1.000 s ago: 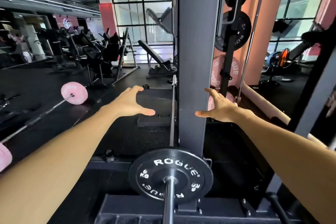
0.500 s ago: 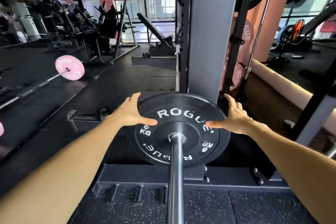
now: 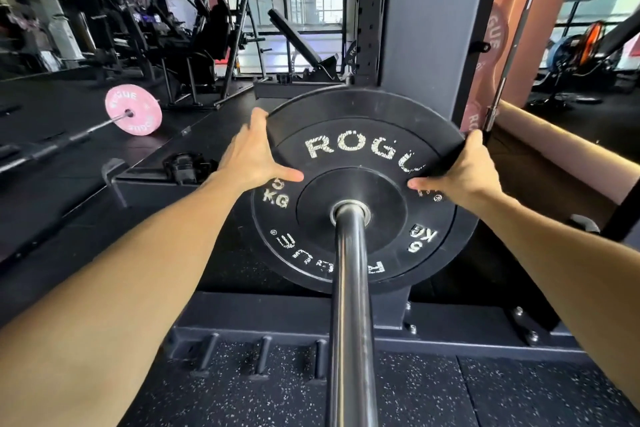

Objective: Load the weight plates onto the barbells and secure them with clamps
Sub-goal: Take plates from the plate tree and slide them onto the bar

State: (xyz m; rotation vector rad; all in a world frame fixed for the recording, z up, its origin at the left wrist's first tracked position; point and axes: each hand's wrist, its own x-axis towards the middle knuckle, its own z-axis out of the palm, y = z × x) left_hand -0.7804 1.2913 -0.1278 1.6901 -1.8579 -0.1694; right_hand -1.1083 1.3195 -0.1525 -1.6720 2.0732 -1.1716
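Both hands have closed in since the earlier frame: left hand [image 3: 254, 158] and right hand [image 3: 465, 173] are now gripping the rim of the black Rogue 5 kg plate [image 3: 356, 149], which is sitting on the barbell sleeve [image 3: 349, 305] before the rack upright [image 3: 429, 17]. Far left, a pink plate [image 3: 133, 110] is resting on the floor.

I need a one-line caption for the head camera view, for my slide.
Both hands, left and right, grip a black 5 kg Rogue plate on the barbell sleeve.

Black plate [image 3: 360, 191] reads "ROGUE" and "5 KG"; pink plate [image 3: 133, 110] "ROGUE".
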